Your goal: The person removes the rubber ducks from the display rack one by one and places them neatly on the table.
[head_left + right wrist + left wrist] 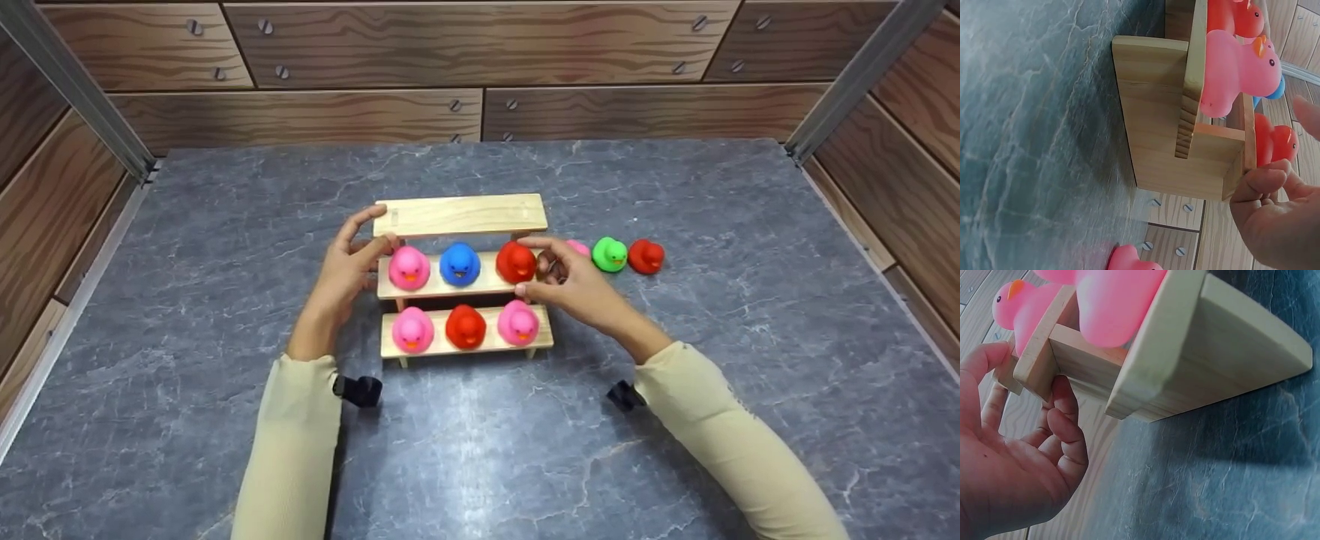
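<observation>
A three-tier wooden stand (461, 214) bears toy ducks on its two lower tiers. On the middle tier sit a pink duck (409, 268), a blue duck (460, 265) and a red duck (516, 262). A second red duck (466, 327) sits between two pink ducks on the lowest tier. My left hand (346, 270) grips the stand's left end, its fingers curled against the wood (1039, 374). Around the red duck at the tier's right end is my right hand (574, 285); its fingers touch the tier's end (1249, 135), while the thumb is spread away from the duck.
Right of the stand, a green duck (609, 255), another red duck (646, 256) and a partly hidden pink duck (577, 247) stand on the grey marbled tabletop (465, 442). Wood-patterned panels (480, 45) border the back and sides.
</observation>
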Motion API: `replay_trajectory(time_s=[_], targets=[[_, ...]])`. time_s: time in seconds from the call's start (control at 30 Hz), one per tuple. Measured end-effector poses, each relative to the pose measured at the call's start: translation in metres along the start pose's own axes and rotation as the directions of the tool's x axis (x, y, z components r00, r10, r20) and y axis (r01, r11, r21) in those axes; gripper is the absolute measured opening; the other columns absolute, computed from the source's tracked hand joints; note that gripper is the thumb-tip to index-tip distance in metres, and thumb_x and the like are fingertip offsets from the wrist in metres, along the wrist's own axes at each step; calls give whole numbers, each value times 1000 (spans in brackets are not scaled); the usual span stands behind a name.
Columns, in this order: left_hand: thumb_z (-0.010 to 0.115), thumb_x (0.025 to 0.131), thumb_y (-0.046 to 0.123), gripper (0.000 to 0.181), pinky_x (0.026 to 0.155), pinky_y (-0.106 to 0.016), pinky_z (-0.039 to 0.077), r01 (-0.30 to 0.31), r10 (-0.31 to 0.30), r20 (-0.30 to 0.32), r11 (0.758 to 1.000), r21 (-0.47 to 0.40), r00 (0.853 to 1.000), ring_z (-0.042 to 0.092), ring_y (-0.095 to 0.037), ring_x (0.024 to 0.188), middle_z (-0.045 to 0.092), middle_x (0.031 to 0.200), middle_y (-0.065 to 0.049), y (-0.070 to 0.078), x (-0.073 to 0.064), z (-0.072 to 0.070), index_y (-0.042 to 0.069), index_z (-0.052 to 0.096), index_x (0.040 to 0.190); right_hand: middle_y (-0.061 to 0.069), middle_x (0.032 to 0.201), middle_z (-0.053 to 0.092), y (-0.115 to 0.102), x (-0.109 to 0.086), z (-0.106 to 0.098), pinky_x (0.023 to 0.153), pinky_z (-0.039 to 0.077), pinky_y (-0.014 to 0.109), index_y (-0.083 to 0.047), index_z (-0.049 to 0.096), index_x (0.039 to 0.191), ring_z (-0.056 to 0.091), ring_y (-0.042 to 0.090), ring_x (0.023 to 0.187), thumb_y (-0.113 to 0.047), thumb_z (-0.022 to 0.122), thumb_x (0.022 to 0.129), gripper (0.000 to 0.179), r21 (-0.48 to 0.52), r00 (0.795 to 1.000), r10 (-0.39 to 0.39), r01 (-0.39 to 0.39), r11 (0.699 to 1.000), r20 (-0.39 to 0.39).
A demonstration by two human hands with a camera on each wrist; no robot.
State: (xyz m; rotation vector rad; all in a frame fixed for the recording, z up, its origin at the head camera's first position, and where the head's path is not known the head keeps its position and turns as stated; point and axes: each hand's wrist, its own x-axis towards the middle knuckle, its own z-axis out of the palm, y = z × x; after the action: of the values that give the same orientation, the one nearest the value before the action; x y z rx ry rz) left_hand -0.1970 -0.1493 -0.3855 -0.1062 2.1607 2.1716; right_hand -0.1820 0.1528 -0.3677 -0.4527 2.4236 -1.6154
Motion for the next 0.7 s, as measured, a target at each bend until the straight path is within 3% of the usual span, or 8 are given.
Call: replay_trajectory(time_s=[0.7], targets=[[60,95,23,47,52,-22,50,2,-2,12,1000,-6,1000,62,-8,68,65,94,1,-2,0,-1,24,45,140,1,85,41,0,4,4,60,33,17,0,54,124,37,11,68,-7,70,84,44,-14,999,23,-24,1000,-35]])
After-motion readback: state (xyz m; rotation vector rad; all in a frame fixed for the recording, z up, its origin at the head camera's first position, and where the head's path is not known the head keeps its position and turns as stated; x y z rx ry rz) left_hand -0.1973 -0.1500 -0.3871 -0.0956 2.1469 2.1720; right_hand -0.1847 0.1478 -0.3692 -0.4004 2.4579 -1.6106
